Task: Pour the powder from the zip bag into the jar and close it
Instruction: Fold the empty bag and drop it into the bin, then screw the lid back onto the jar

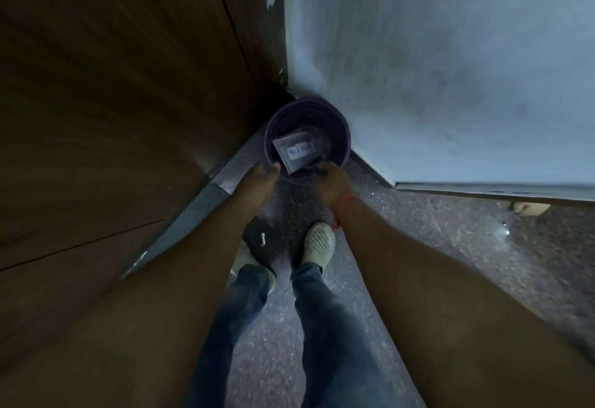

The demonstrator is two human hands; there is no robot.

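Observation:
A clear zip bag with a white handwritten label lies tilted inside a round purple bin on the floor in the corner. My left hand hovers at the bin's near-left rim with its fingers loosely apart, close to the bag's lower corner, and nothing shows in its grasp. At the near-right rim my right hand has its fingers bent down over the edge, and nothing clear shows in its grip. A red thread circles that wrist. No jar is in view.
A brown wooden panel rises on the left and a pale blue wall on the right, meeting behind the bin. My feet in light shoes stand on speckled stone floor just before the bin.

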